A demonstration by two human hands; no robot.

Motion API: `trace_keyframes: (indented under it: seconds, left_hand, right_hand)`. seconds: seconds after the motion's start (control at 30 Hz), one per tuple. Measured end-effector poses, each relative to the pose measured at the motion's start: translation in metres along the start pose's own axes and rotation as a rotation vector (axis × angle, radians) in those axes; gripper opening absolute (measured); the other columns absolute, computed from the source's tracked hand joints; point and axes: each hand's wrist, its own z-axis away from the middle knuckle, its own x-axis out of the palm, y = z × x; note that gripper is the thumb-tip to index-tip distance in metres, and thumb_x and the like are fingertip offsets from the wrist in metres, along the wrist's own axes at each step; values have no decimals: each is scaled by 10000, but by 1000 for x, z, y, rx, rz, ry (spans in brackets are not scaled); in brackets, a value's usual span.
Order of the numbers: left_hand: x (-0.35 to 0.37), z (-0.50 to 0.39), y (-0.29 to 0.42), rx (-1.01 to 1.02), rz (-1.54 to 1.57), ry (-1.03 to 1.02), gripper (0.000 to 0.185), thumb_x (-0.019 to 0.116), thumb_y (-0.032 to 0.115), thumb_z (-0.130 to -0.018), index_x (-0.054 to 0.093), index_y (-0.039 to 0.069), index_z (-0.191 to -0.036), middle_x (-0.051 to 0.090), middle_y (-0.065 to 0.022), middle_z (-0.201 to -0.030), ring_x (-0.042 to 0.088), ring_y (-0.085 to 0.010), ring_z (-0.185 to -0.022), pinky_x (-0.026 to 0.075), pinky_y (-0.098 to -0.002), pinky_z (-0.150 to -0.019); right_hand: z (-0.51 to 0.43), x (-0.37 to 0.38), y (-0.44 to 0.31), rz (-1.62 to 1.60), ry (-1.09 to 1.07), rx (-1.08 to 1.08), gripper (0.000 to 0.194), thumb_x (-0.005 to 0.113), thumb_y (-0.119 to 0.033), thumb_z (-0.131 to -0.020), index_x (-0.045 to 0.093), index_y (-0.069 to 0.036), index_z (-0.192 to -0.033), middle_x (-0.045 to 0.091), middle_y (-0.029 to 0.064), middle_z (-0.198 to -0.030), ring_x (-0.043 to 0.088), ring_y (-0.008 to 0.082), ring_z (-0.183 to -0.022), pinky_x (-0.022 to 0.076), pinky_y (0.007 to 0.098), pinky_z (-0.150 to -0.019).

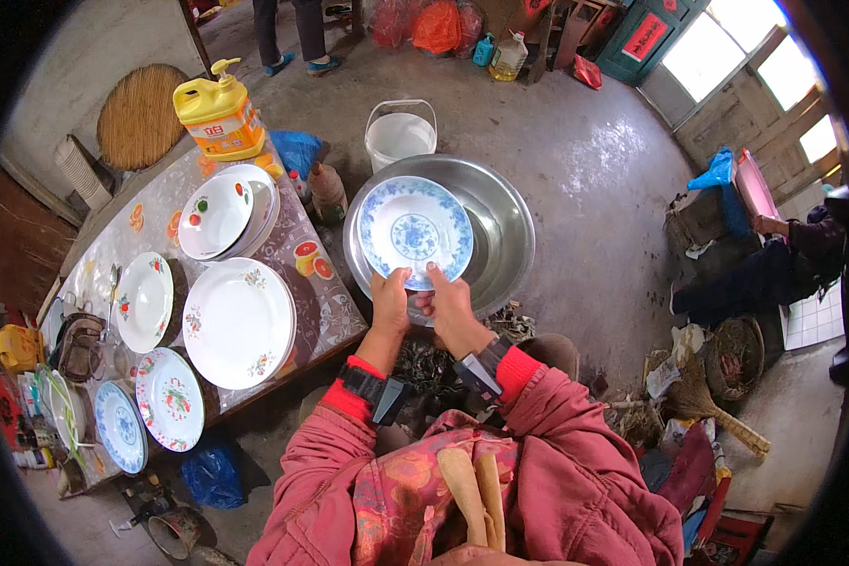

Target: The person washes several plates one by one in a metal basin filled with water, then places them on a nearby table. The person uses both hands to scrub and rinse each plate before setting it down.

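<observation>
Between them, my left hand [391, 301] and my right hand [453, 308] hold a white plate with blue flowers [416, 230] by its near rim. Both thumbs press on the upper face, while most of the fingers are hidden beneath. Under the plate is a wide metal basin [509, 233] on the floor. On the table to my left are a pile of white bowls [216, 216], a stack of large white plates [239, 322], a flowered plate [145, 303], another red-flowered plate [170, 400] and blue-patterned plates [122, 426].
A yellow pump jug of detergent [219, 117] stands at the table's far corner. Behind the basin is a white bucket [401, 138]. A straw broom [714, 407] lies right, near a seated person [750, 276]. Another person's legs [290, 32] show at the far side.
</observation>
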Motion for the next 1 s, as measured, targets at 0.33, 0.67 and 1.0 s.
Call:
trace_keyframes:
  seconds: [0.33,0.67,1.0]
  left_hand:
    - [1,7,22,-189,78,-19,351,523,35,-746,535,-49,-1086,591,-75,-1009,560,-168,-897,437,-284,-797]
    - [-9,-3,2,-59,-56,-34,333,518,34,-744,555,-75,-1056,608,-99,-1002,595,-208,-904,477,-324,-779]
    - [-2,2,-4,-58,-62,16,350,520,40,-747,544,-67,-1079,591,-68,-1028,545,-163,-941,416,-279,-825]
  right_hand:
    - [-37,-36,-34,134,-26,-263,264,601,-287,-865,573,-28,-906,598,66,-710,556,131,-491,356,263,-382]
    - [-28,-42,-37,288,-61,-248,269,548,-263,-893,587,2,-870,583,57,-635,519,133,-446,378,277,-373]
    - [3,-9,4,45,6,-24,275,588,-304,-879,543,-33,-878,538,60,-572,479,142,-395,338,271,-352]
